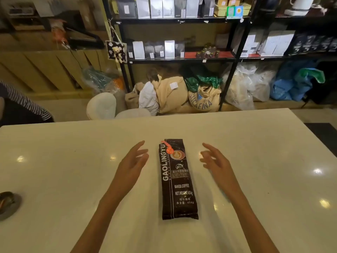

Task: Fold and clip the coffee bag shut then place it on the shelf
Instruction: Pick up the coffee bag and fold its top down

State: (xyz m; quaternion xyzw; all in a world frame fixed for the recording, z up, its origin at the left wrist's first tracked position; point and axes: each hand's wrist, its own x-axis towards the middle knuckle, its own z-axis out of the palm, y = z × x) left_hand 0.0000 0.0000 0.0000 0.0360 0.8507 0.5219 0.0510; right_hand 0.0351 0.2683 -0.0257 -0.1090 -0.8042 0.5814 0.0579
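A long black coffee bag (177, 187) lies flat on the cream table (73, 179), its top end pointing away from me. An orange clip (168, 147) rests on the bag's far left corner. My left hand (132, 161) hovers just left of the bag's top, fingers spread, holding nothing. My right hand (215, 159) hovers to the right of the top, also spread and apart from the bag. Behind the table stands a black metal shelf (182, 59) with rows of white and dark coffee bags.
Burlap sacks (202, 99) and plastic bags sit on the floor under the shelf. A white chair (102, 105) stands at the table's far edge. A striped sleeve of another person (27, 105) shows at left. A small dish (8, 203) sits at the table's left edge.
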